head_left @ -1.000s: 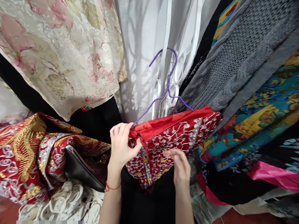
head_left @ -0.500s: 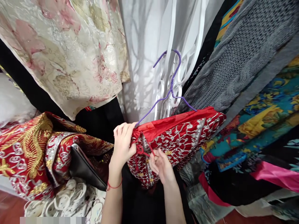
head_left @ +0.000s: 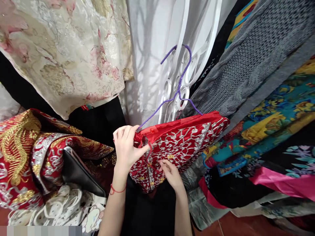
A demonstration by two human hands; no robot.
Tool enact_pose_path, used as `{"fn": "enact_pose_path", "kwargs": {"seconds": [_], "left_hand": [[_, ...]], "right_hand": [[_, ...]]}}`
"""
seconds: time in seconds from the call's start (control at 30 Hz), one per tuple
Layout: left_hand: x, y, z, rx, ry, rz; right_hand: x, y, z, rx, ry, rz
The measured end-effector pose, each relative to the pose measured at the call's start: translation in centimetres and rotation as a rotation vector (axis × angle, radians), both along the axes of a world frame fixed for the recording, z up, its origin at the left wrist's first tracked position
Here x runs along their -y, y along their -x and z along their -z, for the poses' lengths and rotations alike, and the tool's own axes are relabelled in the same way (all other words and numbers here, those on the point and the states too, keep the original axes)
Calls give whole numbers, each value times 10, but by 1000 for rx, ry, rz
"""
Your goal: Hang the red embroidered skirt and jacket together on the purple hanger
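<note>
A red skirt [head_left: 182,139] with silver and gold embroidery and a plain red waistband hangs on a purple hanger [head_left: 177,93]. My left hand [head_left: 126,147] grips the waistband's left end where the hanger's arm enters it, thumb across the front. Under that thumb a thin red cord [head_left: 148,152] loops down over the embroidery. My right hand [head_left: 171,173] is in front of the skirt's lower middle, its thumb and forefinger pinched together against the cloth. Whatever lies between those fingertips is too small to make out.
Another red and gold embroidered garment [head_left: 19,157] lies at left beside a black pouch [head_left: 81,172] and white dotted cloth [head_left: 61,203]. A floral cream garment [head_left: 73,59] hangs above. At right hang a grey knit [head_left: 253,59] and a teal floral cloth [head_left: 268,114]. White ring hangers [head_left: 183,26] hang behind.
The left thumb has come over the cord on the front of the waistband. My right hand has lowered slightly and its fingers have drawn together. The view has shifted a little right.
</note>
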State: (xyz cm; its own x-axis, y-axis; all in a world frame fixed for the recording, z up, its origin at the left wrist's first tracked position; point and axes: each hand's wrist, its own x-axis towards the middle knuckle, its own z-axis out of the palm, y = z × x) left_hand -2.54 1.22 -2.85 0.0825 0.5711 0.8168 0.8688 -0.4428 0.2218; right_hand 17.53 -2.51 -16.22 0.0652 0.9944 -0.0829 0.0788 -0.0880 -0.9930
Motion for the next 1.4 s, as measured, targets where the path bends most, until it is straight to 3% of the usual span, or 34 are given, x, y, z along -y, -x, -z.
{"fn": "enact_pose_path", "kwargs": {"seconds": [0.23,0.4,0.63,0.97,1.17,1.4], "left_hand": [[0,-6,-3,90,3,-40],[-2,-7,-6,107,-12,-30],[-8,-6,-8,79,-36,-43],[2,-10,-8,72,-45,-82],[1,-11,-5,91,-42,-71],[3,-12,-8,82,-62,-99]], "right_hand": [[9,47,-47,38,-309,-54],[4,73,-75,98,-427,39],[-2,100,-107,134,-360,154],[0,112,-122,228,-408,382],[-3,107,-127,362,-460,342],[-1,104,-141,444,-424,294]]}}
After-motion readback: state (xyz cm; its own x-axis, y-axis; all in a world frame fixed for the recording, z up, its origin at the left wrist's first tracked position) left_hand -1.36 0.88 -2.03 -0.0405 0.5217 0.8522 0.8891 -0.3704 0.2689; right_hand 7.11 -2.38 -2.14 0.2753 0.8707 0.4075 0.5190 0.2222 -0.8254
